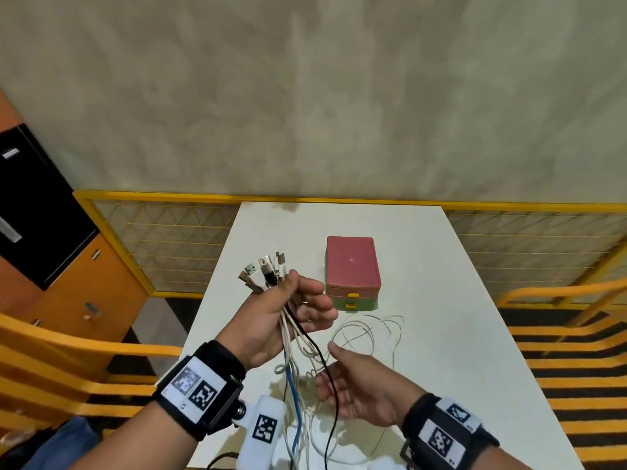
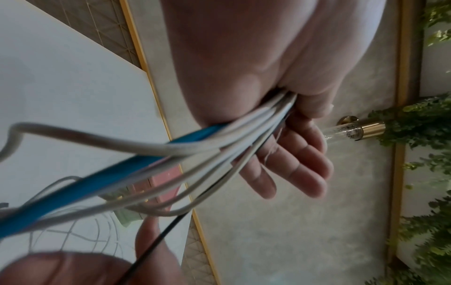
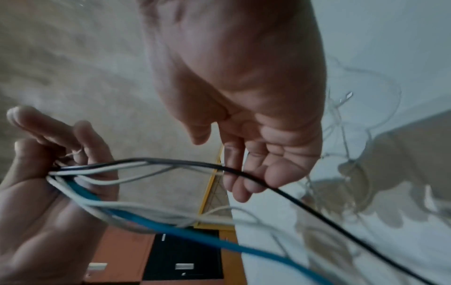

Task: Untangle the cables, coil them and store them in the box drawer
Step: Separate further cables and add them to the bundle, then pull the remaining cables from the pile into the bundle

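Note:
My left hand (image 1: 298, 293) is raised over the table and pinches a bundle of cables (image 1: 288, 330) just below their plugs (image 1: 266, 271), which fan out above the fist. In the left wrist view the thumb and forefinger of that hand (image 2: 288, 100) clamp the white, blue and black strands while the other fingers stay loose. The blue cable (image 1: 293, 385) and black cable (image 1: 330, 385) hang toward me. My right hand (image 1: 339, 371) is open beside the hanging strands, and the black cable (image 3: 244, 173) crosses its fingers (image 3: 246, 179). The pink and green drawer box (image 1: 353, 269) stands behind, its drawers closed.
Thin white cable loops (image 1: 366, 334) lie on the white table (image 1: 458, 317) in front of the box. Yellow chairs (image 1: 68, 368) (image 1: 559, 351) flank the table. A yellow mesh rail (image 1: 169, 239) runs behind, and an orange cabinet (image 1: 84, 283) stands at the left.

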The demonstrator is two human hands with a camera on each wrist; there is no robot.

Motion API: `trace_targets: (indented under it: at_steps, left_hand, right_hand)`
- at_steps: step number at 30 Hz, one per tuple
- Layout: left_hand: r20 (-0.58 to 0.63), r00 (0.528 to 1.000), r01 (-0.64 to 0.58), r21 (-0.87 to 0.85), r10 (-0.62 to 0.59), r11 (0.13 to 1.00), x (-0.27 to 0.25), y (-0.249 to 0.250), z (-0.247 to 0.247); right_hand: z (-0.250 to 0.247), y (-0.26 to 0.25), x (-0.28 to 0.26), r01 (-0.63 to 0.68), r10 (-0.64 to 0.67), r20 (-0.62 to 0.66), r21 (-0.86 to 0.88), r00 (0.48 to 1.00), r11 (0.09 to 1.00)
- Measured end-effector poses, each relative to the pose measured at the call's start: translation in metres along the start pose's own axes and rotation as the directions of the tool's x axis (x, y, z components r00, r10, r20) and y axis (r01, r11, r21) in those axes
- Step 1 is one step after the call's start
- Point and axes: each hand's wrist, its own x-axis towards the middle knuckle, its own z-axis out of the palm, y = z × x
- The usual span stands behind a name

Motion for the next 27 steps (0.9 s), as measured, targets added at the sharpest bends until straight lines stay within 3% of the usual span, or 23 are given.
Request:
trace_targets:
  at_steps: [3,8,11,15,17,23,27]
  left_hand:
    - [-0.009,1.000,0.009,0.014,-0.009,1.000,-0.003,-0.003,0.000]
    - [-0.028,0.997,0.076,0.052,-0.075,0.996,-0.015,-0.006,-0.011]
    - [-0.052,0.992,0.118,0.068,-0.115,0.991,-0.023,-0.010,-0.018]
    - [-0.141,0.976,0.178,0.077,-0.166,0.981,-0.030,-0.013,-0.028]
    - [-0.177,0.964,0.220,0.106,-0.200,0.970,-0.034,-0.014,-0.035]
    - [-0.199,0.936,0.317,0.120,-0.290,0.941,-0.042,-0.016,-0.051]
    - [-0.141,0.904,0.420,0.132,-0.403,0.898,-0.054,-0.018,-0.061]
  right_hand:
    - [0.017,-0.012,0.005,0.010,-0.013,0.080,0.039,0.997,0.999]
    - [0.024,-0.028,0.014,0.108,-0.109,-0.052,-0.009,0.993,0.994]
    - [0.017,-0.036,0.020,0.097,-0.091,-0.043,0.177,0.995,0.979]
    - [0.010,-0.048,0.020,0.147,-0.135,-0.061,0.478,0.989,0.866]
    - [0.007,-0.053,0.019,0.163,-0.143,-0.078,0.512,0.987,0.843]
    - [0.002,-0.054,0.016,0.165,-0.137,-0.096,0.431,0.986,0.887]
    - [-0.008,-0.053,0.020,0.219,-0.133,-0.184,0.598,0.974,0.771]
